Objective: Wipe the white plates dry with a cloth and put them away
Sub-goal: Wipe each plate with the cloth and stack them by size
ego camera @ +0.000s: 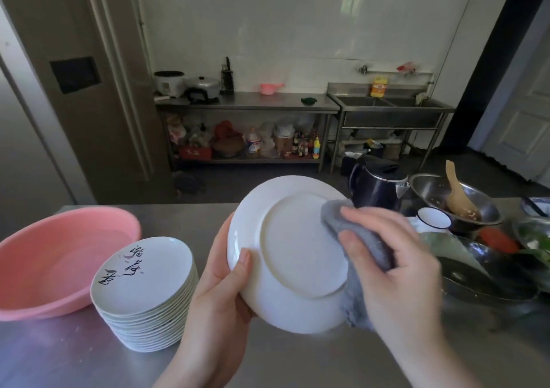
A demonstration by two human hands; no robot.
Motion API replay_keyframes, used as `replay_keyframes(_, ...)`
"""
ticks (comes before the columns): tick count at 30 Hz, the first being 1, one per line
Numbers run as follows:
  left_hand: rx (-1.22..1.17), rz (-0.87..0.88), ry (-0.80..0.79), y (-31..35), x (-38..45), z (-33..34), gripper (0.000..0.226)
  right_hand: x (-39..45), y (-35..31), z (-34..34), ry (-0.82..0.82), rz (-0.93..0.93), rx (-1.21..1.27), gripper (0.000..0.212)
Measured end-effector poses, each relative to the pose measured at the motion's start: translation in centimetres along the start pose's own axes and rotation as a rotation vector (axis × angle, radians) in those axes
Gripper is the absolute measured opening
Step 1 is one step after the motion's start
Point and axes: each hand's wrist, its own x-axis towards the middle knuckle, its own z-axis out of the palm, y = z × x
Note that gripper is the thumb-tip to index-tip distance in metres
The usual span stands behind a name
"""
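Taking the steel counter [74, 355] as reference: above its near edge, a white plate [285, 256] is held tilted, underside and foot ring toward the camera, clear of the counter surface. The left hand [220, 283] grips the plate's left rim, thumb lying on the underside and fingers curled behind, out of sight. The right hand [390, 256] holds a grey cloth [360, 245] bunched under its curled fingers and presses it against the plate's right rim; the cloth wraps over that edge and hangs below it. The right hand is blurred. On the counter just left of the left hand stands a stack of white plates [145, 292], face up, the top one bearing black brush characters. Beside the stack, further left, a pink basin [59, 256] sits touching or nearly touching it; contact cannot be confirmed. At the counter's right side lie dark pans and a steel colander [455, 200] holding a wooden spoon [456, 194], with a dark kettle [378, 185] behind the plate. Beyond the counter, against the white wall, stand a steel shelf table [247, 105] and a double sink [390, 105].
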Motion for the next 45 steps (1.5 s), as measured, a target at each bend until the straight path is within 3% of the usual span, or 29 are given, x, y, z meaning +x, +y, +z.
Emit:
replay_keyframes(4,0.021,0.019,-0.03,-0.3,-0.2,0.5,0.052,-0.8,0.6,1.4,-0.005,-0.035,-0.148,0.021)
replay_keyframes(9,0.052,0.025,-0.089,-0.6,-0.5,1.2,0.051,0.0,-0.6,2.7,-0.054,-0.092,-0.137,0.023)
replay_keyframes(16,0.004,0.063,-0.032,-0.2,0.1,0.8,0.049,-0.4,-1.7,2.8,-0.351,-0.221,-0.021,0.022)
replay_keyframes(19,-0.02,0.091,0.0,0.1,0.3,0.7,0.045,-0.9,-1.4,2.1,-0.408,-0.269,0.016,0.018)
replay_keyframes(25,-0.004,0.131,0.032,0.4,0.5,-0.1,0.049,-0.9,0.7,0.4,-0.307,-0.294,-0.094,0.019)
replay_keyframes(30,0.07,0.093,-0.079,0.1,-0.1,-0.4,0.049,0.4,1.3,0.0,-0.109,-0.225,-0.16,0.018)
replay_keyframes(34,0.133,0.031,-0.175,-0.4,-0.5,-1.2,0.053,1.6,0.0,0.1,-0.097,-0.069,-0.091,0.021)
replay_keyframes(41,0.243,-0.021,-0.319,-0.6,-0.6,-2.8,0.05,2.8,-0.9,-0.4,-0.516,0.072,-0.105,0.026)
replay_keyframes(45,0.315,-0.072,-0.431,0.2,-0.3,-3.5,0.051,3.0,-0.7,-1.1,-0.646,0.156,-0.105,0.021)
